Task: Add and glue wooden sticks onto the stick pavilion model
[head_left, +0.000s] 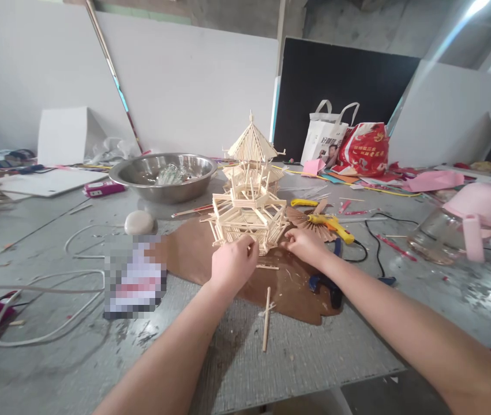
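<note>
A model pavilion [250, 216] built from thin pale wooden sticks stands in front of me, with a pointed stick roof [251, 144] rising above or behind its open tiers. My left hand [234, 264] is closed at the model's lower front edge; its curled fingers hide what they grip. At the lower right side, my right hand [304, 246] has its fingertips pinched together close to the sticks, and anything between them is too small to make out. Beneath the model lies a brown sheet [306, 302]. One loose stick [266, 320] rests nearer to me, partly on that sheet.
A yellow glue gun [334, 226] and a dark blue-handled tool [329, 288] lie at the right, before a pink-lidded jug [442, 230]. At the back left sits a metal basin [162, 187]. White cable [46, 334] loops across the left; bags [364, 150] stand behind.
</note>
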Available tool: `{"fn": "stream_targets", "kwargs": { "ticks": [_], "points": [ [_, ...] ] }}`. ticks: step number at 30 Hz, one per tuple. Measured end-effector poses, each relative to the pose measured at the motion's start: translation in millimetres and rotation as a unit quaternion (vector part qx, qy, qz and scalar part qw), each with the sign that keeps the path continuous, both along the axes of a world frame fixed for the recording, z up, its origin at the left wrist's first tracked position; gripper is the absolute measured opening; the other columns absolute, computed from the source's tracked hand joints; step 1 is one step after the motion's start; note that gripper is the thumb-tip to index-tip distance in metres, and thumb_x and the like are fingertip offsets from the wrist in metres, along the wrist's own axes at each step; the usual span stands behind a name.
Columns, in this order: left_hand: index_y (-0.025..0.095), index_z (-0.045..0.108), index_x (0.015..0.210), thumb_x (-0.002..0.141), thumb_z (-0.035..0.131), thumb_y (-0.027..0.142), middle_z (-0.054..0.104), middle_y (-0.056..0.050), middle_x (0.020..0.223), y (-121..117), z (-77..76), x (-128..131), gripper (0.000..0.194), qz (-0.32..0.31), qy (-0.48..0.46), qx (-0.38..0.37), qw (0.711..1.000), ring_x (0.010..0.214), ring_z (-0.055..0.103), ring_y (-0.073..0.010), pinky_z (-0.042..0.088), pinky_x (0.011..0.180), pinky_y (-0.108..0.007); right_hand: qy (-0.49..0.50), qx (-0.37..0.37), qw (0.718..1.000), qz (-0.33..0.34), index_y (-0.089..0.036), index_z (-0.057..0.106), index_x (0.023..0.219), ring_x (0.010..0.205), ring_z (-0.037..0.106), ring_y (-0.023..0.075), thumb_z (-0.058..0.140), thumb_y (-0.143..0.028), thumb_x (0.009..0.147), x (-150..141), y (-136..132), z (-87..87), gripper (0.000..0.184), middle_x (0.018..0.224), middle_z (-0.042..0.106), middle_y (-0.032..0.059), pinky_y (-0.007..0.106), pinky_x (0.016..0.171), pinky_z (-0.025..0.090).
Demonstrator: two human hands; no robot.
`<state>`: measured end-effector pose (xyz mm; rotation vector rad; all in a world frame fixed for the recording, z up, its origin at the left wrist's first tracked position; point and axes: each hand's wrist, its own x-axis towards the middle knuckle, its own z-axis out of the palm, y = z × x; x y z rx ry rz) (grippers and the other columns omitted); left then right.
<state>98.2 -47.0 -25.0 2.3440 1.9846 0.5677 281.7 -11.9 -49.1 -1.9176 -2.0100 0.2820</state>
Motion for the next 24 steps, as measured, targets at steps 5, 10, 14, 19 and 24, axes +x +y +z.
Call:
{"fn": "stream_targets", "kwargs": {
  "ticks": [5,10,14,19,24],
  "points": [
    [0.024,0.058,0.074,0.078,0.034,0.034,0.063,0.0,0.065,0.7,-1.2,-0.4,0.026,-0.004,0.001,0.013,1.0,0.059,0.057,-0.0169,0.03,0.05,-0.024,0.004,-0.014,1.0,-0.012,-0.02,0.064,0.067,0.062,0.053,0.0151,0.046,-0.035,0.067,-6.0,17.1,-2.6,0.023,0.067,0.063,0.003,0.023,0.048,0.027],
    [0.024,0.058,0.073,0.078,0.034,0.033,0.062,0.0,0.064,-0.1,0.1,-0.3,0.026,-0.005,-0.002,0.011,1.0,0.059,0.057,-0.0168,0.031,0.05,-0.023,0.025,-0.007,1.0,0.004,-0.017,0.059,0.059,0.058,0.05,0.013,0.041,-0.028,0.069,1.5,11.1,-2.7,0.023,0.061,0.059,0.0021,0.023,0.048,0.026],
    [0.023,0.057,0.072,0.078,0.034,0.033,0.062,0.0,0.064,-0.8,1.1,-0.1,0.026,-0.009,-0.001,0.011,1.0,0.058,0.057,-0.0167,0.03,0.049,-0.023,0.054,-0.004,0.998,0.028,-0.017,0.054,0.06,0.058,0.048,0.0106,0.04,-0.024,0.069,13.0,-9.1,4.3,0.019,0.058,0.055,-0.0011,0.021,0.052,0.029],
    [0.024,0.057,0.071,0.078,0.034,0.033,0.062,0.001,0.063,-1.5,1.5,-0.2,0.025,-0.011,-0.004,0.005,1.0,0.059,0.057,-0.0163,0.029,0.049,-0.023,0.14,-0.027,0.988,0.063,-0.018,0.039,0.053,0.048,0.037,0.0082,0.038,-0.027,0.072,29.0,-41.4,20.7,0.021,0.048,0.038,-0.0051,0.021,0.049,0.026],
    [0.023,0.057,0.072,0.078,0.034,0.033,0.062,0.0,0.064,-1.1,0.1,0.7,0.026,-0.012,0.001,0.007,1.0,0.059,0.056,-0.0157,0.029,0.049,-0.023,0.193,-0.032,0.972,0.132,-0.019,0.029,0.053,0.045,0.029,0.0066,0.036,-0.036,0.077,41.5,-64.8,33.2,0.031,0.047,0.028,-0.0065,0.02,0.045,0.023]
  ]
}}
